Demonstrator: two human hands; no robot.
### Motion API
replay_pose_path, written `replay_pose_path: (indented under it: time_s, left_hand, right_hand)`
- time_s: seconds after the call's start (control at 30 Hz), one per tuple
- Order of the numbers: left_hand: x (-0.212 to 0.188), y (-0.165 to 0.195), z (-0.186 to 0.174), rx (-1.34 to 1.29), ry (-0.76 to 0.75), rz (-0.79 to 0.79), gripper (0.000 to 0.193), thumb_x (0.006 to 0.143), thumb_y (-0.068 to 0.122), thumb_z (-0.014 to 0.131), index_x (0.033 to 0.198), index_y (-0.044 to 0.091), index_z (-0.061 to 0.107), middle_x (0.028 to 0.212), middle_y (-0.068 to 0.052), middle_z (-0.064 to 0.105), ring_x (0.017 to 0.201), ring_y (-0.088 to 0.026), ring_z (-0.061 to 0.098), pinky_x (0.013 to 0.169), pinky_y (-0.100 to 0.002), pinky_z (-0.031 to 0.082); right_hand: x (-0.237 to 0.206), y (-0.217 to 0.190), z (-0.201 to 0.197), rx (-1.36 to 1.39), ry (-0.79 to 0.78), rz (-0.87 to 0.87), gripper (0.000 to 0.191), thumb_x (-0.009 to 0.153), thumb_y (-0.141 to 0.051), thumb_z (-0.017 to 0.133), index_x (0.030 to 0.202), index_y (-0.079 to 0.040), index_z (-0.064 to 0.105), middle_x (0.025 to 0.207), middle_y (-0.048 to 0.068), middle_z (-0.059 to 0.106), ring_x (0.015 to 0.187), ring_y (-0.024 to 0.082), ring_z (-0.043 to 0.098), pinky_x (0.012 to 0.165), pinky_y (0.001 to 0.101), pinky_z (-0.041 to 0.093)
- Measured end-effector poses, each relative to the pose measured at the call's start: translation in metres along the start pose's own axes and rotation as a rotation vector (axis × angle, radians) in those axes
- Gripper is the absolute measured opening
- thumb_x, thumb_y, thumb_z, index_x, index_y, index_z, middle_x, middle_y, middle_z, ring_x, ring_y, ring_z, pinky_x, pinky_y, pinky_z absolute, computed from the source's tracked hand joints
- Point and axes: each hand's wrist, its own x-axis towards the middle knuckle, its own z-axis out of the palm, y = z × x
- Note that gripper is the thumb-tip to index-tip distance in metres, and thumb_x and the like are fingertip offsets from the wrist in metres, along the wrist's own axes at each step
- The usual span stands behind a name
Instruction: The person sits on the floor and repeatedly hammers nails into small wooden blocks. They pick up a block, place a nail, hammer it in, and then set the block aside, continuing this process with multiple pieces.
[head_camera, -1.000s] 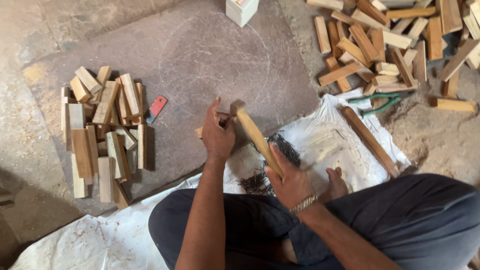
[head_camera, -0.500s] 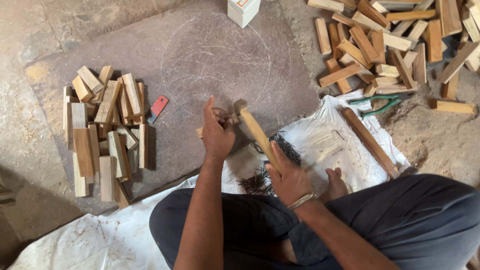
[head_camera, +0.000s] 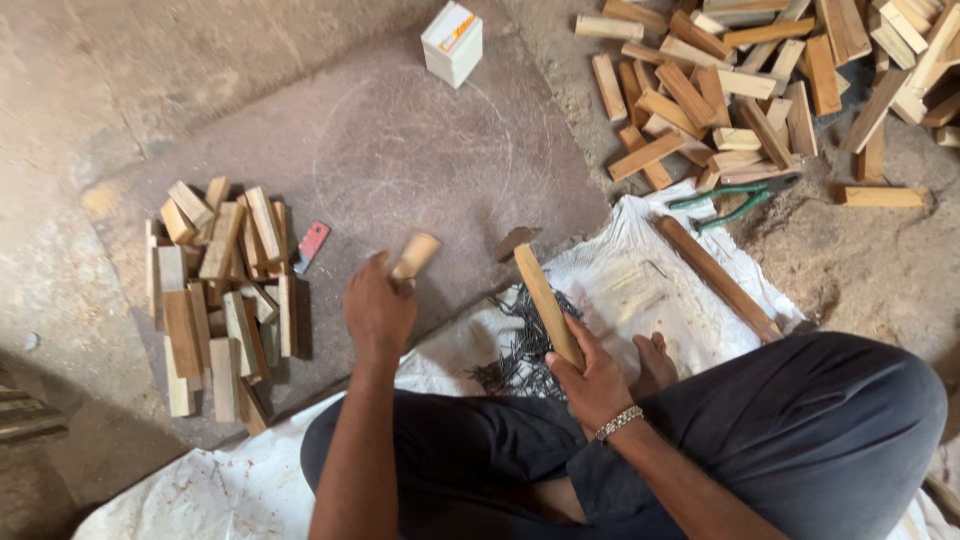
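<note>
two hands sit closest to my view, above dark trousers on crossed legs. my right hand (head_camera: 598, 378), a beaded bracelet (head_camera: 619, 422) at its wrist, has its fingers wrapped tight around the wooden handle of a hammer (head_camera: 545, 290), whose dark head hangs over the edge of the grey slab. my left hand (head_camera: 378, 310) has its fingers closed around a small wood block (head_camera: 415, 256), whose pale end sticks out past the knuckles, held over the slab. between the two hands, just in front of the knees, a heap of dark nails (head_camera: 525, 345) lies on a white sack (head_camera: 620, 275) spread on the floor; a bare foot rests on the sack beside the right hand, and a long brown stick (head_camera: 718, 279) lies slantwise on it, further right.

beyond the sack the floor is a flat, dusty grey stone slab (head_camera: 400, 150) with faint circular scratches. on its left part is a pile of short cut wood pieces (head_camera: 220, 290), some flat, some leaning on each other, and a small red flat thing (head_camera: 312, 245) lies just beside that pile. past the sack's far right corner a pair of green-handled pliers (head_camera: 730, 200) lies on sandy ground. further off at the top right is a loose scatter of more wood offcuts (head_camera: 760, 80), and at the slab's far edge stands a small white box (head_camera: 452, 42). around it is bare rough earth and concrete.
</note>
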Motion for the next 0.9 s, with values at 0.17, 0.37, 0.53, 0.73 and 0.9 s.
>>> replay_pose_path:
  time_s: [0.17, 0.37, 0.53, 0.73, 0.9]
  left_hand:
    - [-0.023, 0.038, 0.013, -0.470, -0.064, -0.299, 0.033, 0.088, 0.017, 0.074, 0.117, 0.007, 0.061, 0.114, -0.011, 0.069, 0.101, -0.026, 0.070, 0.092, -0.038, 0.057]
    - [-0.012, 0.042, 0.002, 0.122, 0.100, 0.406, 0.055, 0.071, 0.006, 0.068, 0.126, 0.005, 0.065, 0.119, -0.014, 0.065, 0.111, -0.034, 0.059, 0.098, -0.045, 0.045]
    - [0.023, 0.042, -0.004, 0.304, -0.139, 0.409, 0.036, 0.085, 0.017, 0.073, 0.120, 0.011, 0.069, 0.121, -0.008, 0.066, 0.122, -0.029, 0.055, 0.110, -0.044, 0.038]
    - [0.014, 0.040, 0.019, 0.198, -0.009, 0.229, 0.048, 0.081, 0.029, 0.078, 0.123, 0.009, 0.068, 0.119, -0.012, 0.066, 0.116, -0.033, 0.058, 0.103, -0.046, 0.039]
    - [-0.054, 0.054, 0.051, 0.131, -0.178, 0.391, 0.040, 0.085, 0.033, 0.076, 0.118, 0.012, 0.068, 0.115, -0.016, 0.066, 0.104, -0.039, 0.063, 0.085, -0.053, 0.052]
  right_hand:
    - [0.005, -0.023, -0.004, 0.161, -0.131, 0.411, 0.069, 0.088, -0.026, 0.069, 0.153, -0.017, 0.047, 0.074, 0.009, 0.069, 0.057, 0.013, 0.062, 0.050, 0.0314, 0.053]
    - [0.008, -0.038, -0.012, 0.358, -0.194, 0.541, 0.069, 0.090, -0.025, 0.069, 0.154, -0.022, 0.043, 0.060, 0.001, 0.057, 0.040, 0.009, 0.050, 0.033, 0.0276, 0.042]
    - [0.006, -0.021, -0.004, 0.348, -0.181, 0.576, 0.070, 0.089, -0.025, 0.070, 0.155, -0.022, 0.046, 0.064, 0.008, 0.060, 0.044, 0.014, 0.052, 0.038, 0.0306, 0.043]
    - [0.002, 0.009, 0.005, 0.076, -0.022, 0.033, 0.068, 0.091, -0.031, 0.072, 0.151, -0.012, 0.046, 0.133, 0.023, 0.067, 0.112, 0.030, 0.070, 0.091, 0.0401, 0.057]
    - [0.018, -0.010, 0.004, -0.235, -0.062, 0.137, 0.072, 0.087, -0.039, 0.069, 0.153, -0.026, 0.042, 0.137, 0.018, 0.065, 0.111, 0.039, 0.069, 0.094, 0.0472, 0.055]
